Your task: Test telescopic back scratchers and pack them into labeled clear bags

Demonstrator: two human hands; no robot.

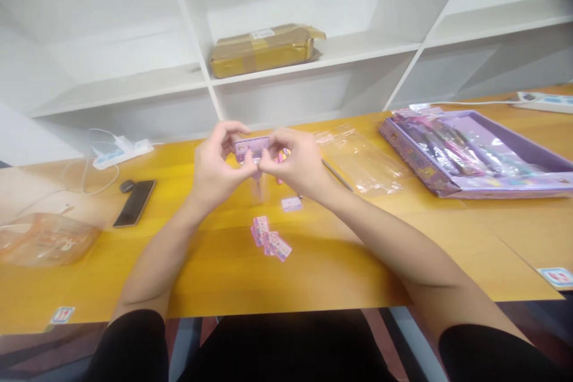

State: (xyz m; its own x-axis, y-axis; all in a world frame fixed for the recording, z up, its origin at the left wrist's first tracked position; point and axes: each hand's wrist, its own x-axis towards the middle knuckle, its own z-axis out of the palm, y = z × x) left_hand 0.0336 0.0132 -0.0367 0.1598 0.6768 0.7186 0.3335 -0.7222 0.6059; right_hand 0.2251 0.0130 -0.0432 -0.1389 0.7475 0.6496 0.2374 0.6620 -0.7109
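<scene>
A small purple printed card [253, 147] is held up above the middle of the desk [331, 268], pinched at its two ends by both hands. Its left end is gripped between the thumb and curled fingers of the left hand [217, 161], and its right end is gripped in the same way by the right hand [298, 161]. The thumbs are brought close together along its lower edge. A pink and yellow item [281, 161] is partly hidden by the right hand, so its kind cannot be told.

Nearer the front edge, pink printed cards [271, 240] are spread in an overlapping cluster, and a pale purple piece [292, 204] is laid just beyond them. A grey pen [338, 175] is placed to the right of the right hand, beside a crumpled clear plastic wrapper [369, 161]. Farther right, plastic-wrapped pens [456, 140] are contained in an open purple box [514, 185].

On the left, a smartphone [135, 203], a power strip [116, 155] and an orange translucent bag [54, 240] are set out. A taped brown parcel [264, 52] is stored on the white shelf [358, 46] behind.
</scene>
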